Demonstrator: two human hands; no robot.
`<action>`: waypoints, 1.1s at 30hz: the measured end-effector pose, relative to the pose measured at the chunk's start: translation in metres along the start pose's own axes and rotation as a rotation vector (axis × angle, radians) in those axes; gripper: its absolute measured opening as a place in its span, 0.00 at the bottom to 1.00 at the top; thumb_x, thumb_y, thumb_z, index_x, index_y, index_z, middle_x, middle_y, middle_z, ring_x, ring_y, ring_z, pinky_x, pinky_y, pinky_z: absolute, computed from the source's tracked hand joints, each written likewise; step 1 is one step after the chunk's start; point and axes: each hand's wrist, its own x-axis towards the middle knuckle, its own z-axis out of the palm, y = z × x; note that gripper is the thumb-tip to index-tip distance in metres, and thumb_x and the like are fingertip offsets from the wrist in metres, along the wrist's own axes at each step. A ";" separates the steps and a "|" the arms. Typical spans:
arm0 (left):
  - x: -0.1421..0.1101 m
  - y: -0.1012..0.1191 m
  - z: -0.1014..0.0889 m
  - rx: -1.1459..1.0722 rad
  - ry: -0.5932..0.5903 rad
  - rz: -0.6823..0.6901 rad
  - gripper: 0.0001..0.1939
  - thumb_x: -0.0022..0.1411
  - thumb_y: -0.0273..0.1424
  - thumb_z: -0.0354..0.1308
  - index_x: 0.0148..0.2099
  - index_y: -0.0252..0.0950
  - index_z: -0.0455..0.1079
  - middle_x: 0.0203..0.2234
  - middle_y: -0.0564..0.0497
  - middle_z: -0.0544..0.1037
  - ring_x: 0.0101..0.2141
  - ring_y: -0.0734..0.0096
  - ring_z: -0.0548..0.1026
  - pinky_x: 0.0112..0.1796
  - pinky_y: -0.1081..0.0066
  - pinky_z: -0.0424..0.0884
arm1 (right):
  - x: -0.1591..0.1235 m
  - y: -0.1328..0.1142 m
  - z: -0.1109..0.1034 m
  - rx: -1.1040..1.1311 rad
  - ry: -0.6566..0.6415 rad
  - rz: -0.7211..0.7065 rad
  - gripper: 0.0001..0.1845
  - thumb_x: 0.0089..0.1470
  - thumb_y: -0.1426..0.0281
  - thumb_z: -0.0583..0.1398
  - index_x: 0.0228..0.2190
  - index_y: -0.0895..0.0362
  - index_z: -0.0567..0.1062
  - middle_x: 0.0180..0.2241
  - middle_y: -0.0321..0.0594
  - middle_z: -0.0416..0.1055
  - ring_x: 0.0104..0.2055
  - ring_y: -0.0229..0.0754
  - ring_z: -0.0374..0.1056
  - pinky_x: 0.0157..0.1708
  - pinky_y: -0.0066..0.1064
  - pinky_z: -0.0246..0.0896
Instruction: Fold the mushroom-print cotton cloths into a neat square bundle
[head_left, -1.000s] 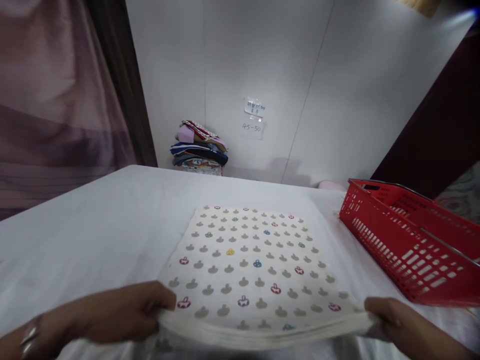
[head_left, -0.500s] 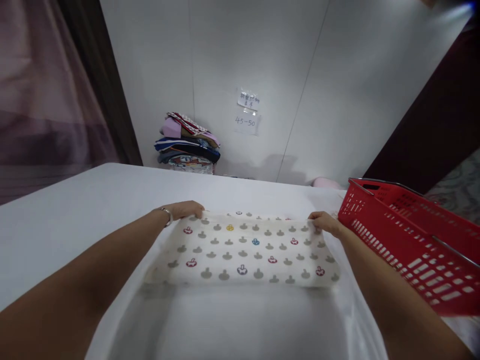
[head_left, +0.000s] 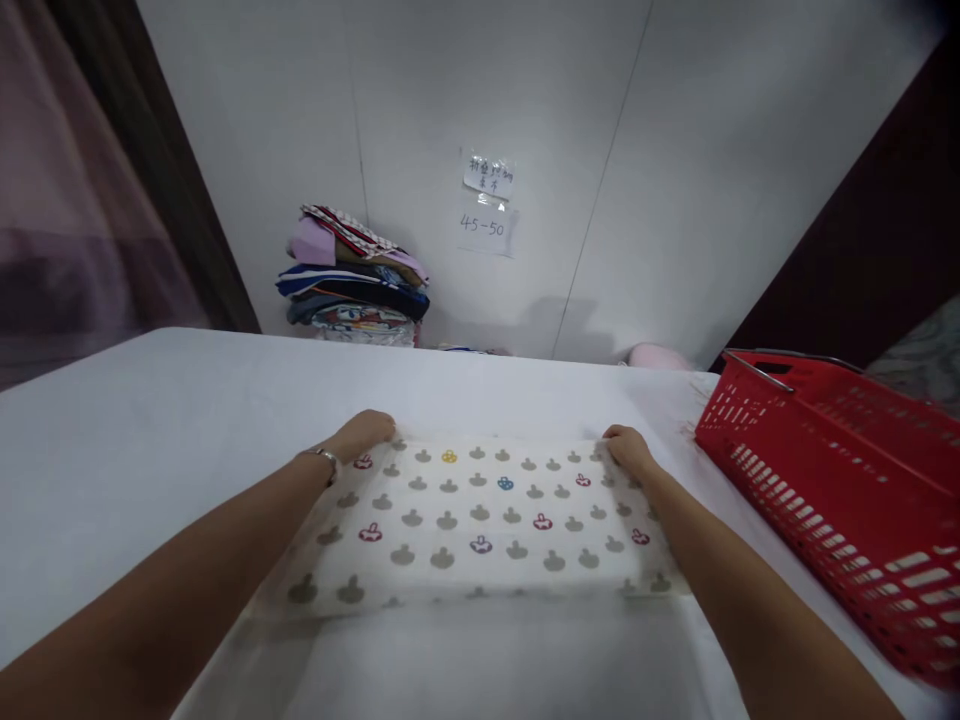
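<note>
Left hand and right hand hold the cloth at its far corners

The cloth lies spread wide across the middle of the white surface, its pale fabric printed with rows of small mushroom-like shapes, mostly grey, with a few in red, blue, yellow and purple. Both hands are closed, the left with its fingers curled on the far left corner, the right on the far right corner; the fingertips themselves are partly hidden. Both arms reach forward along the sides of the cloth, and a silvery bracelet circles the left wrist.

To the right, apart from the cloth, stands a red basket with slotted sides and metal handles. Beyond the far edge, left of centre, rises a stack of folded fabrics in mixed colours. Two notes are fixed to the pale wall: an upper note with handwritten characters and a lower note reading "45-50". A pinkish curtain hangs at far left.
</note>
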 end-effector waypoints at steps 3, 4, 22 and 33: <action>0.003 0.003 0.004 0.060 -0.005 -0.015 0.06 0.42 0.28 0.51 0.24 0.35 0.69 0.33 0.42 0.77 0.42 0.56 0.71 0.40 0.68 0.64 | 0.001 0.000 0.005 -0.048 0.021 -0.003 0.12 0.37 0.76 0.54 0.26 0.58 0.74 0.28 0.41 0.72 0.31 0.40 0.65 0.28 0.27 0.53; 0.002 0.005 0.004 0.076 -0.005 -0.034 0.08 0.43 0.28 0.51 0.26 0.34 0.71 0.34 0.40 0.76 0.42 0.54 0.71 0.40 0.66 0.65 | 0.001 0.000 0.006 -0.057 0.020 -0.006 0.11 0.38 0.76 0.54 0.26 0.58 0.74 0.28 0.41 0.72 0.32 0.41 0.65 0.29 0.27 0.54; -0.004 0.023 0.003 0.050 -0.085 0.086 0.21 0.50 0.48 0.50 0.32 0.35 0.71 0.33 0.44 0.77 0.33 0.60 0.73 0.30 0.69 0.62 | -0.002 -0.003 -0.006 0.012 -0.178 -0.184 0.10 0.43 0.66 0.59 0.28 0.58 0.76 0.23 0.35 0.71 0.28 0.39 0.65 0.28 0.27 0.56; -0.017 0.023 0.008 -0.001 -0.066 -0.052 0.22 0.49 0.49 0.51 0.32 0.35 0.70 0.34 0.44 0.77 0.31 0.60 0.73 0.27 0.70 0.62 | 0.001 0.004 0.009 0.001 -0.025 -0.111 0.18 0.45 0.62 0.61 0.38 0.57 0.74 0.34 0.40 0.73 0.37 0.44 0.68 0.36 0.29 0.58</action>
